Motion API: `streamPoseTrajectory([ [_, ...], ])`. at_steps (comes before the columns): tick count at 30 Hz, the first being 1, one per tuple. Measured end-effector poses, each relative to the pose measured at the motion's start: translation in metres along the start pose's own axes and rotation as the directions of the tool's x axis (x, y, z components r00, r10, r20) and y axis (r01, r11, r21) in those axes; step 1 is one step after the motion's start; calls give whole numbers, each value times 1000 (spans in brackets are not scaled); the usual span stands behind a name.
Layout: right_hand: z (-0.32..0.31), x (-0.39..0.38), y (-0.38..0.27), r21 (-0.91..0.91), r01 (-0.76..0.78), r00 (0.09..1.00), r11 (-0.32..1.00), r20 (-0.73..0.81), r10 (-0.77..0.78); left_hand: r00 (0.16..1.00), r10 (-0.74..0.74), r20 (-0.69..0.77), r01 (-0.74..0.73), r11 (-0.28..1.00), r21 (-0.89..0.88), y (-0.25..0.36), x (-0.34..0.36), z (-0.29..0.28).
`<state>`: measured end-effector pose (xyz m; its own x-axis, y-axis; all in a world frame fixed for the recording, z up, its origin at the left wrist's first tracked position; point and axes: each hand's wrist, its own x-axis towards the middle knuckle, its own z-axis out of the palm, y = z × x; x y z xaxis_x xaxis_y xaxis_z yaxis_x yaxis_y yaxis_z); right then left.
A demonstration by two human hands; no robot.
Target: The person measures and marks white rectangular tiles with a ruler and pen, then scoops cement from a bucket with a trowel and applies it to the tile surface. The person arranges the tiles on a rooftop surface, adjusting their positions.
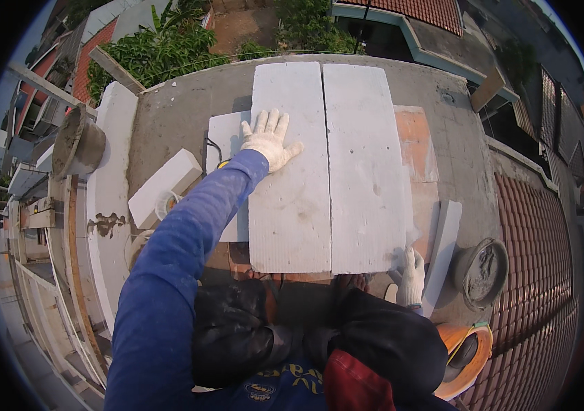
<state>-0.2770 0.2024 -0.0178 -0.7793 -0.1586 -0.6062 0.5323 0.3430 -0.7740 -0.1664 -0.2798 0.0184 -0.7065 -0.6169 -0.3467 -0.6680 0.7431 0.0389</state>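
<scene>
Two long white lightweight concrete blocks lie side by side in front of me, a left block (pixel 288 205) and a right block (pixel 364 171), with a thin dark gap between them. My left hand (pixel 269 140), in a whitish work glove, rests flat on the upper part of the left block with its fingers spread. Down by the near right corner of the right block is my gloved right hand (pixel 412 279). Its fingers look curled, and what they close on is hidden. Under the left block, another white slab (pixel 230 219) sticks out.
A narrow white block (pixel 442 257) and a bucket of grey mortar (pixel 482 274) stand right; an orange bucket (pixel 467 359) is nearer me. A white block (pixel 165 186) with a small cup (pixel 166 203) lies left. Another bucket (pixel 78 142) sits on the left wall (pixel 110 178). Roof tiles (pixel 532 274) slope beyond.
</scene>
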Motion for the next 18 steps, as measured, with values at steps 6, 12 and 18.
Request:
streamPoseTrajectory([
  [6,9,16,35,250,-69,991,966,126,38,1000,3,4,-3,1000,-1,5,0,-2],
  [12,16,27,56,344,44,990,938,114,-88,1000,3,2,-3,1000,16,3,1,-2],
  [18,24,21,42,379,6,998,926,51,-28,1000,9,11,-9,1000,24,9,6,0],
])
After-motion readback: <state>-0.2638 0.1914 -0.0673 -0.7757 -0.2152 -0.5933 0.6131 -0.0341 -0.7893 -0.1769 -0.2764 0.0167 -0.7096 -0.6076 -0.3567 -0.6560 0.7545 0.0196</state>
